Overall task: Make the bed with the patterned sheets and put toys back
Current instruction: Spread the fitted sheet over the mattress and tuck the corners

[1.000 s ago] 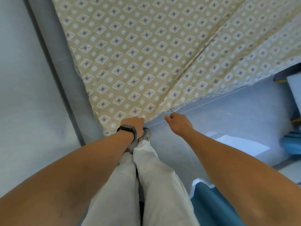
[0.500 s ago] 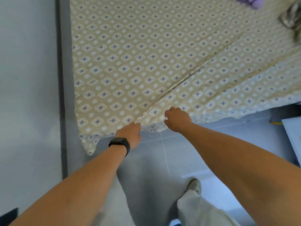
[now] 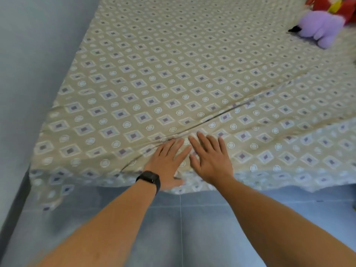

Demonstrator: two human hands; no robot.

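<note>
The beige patterned sheet (image 3: 173, 70), printed with diamonds and circles, covers the bed and hangs over its near edge. A long crease runs diagonally across it from the near middle toward the right. My left hand (image 3: 167, 160), with a black watch on the wrist, lies flat on the sheet at the near end of that crease. My right hand (image 3: 210, 158) lies flat beside it, fingers spread and straight. A purple plush toy (image 3: 321, 27) sits at the far right of the bed, with a red plush toy (image 3: 339, 4) behind it.
A pale wall (image 3: 34, 54) runs along the left side of the bed. Blue-grey floor tiles (image 3: 181, 228) lie between me and the bed's near edge.
Both hands let go of the sheet's hem and now lie flat on top of the bed. The view has lifted from the floor to the bed, bringing the plush toys into sight.
</note>
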